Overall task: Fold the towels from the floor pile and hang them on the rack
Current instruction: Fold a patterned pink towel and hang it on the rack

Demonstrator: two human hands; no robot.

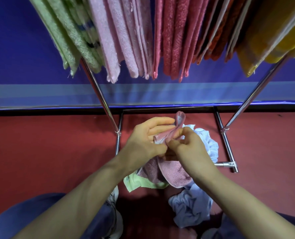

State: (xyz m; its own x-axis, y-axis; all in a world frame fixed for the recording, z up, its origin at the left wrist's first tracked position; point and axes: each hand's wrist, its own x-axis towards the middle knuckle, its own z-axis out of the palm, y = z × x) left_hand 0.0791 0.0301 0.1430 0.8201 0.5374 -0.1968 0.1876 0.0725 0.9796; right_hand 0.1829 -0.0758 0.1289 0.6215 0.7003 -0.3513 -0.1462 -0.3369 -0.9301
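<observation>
A small pink towel hangs between my two hands above the floor pile. My left hand holds one part of its edge, the thumb pressed onto the cloth and the fingers stretched out behind it. My right hand pinches the hem beside it, and a corner of the towel sticks up above the fingers. Below lie a light green towel, a white towel and a pale blue towel. The metal rack above carries hung green, pink, red, orange and yellow towels.
The rack's chrome legs and foot bar stand on the red floor on both sides of the pile. A blue wall panel runs behind the rack. My knees in blue trousers fill the bottom corners.
</observation>
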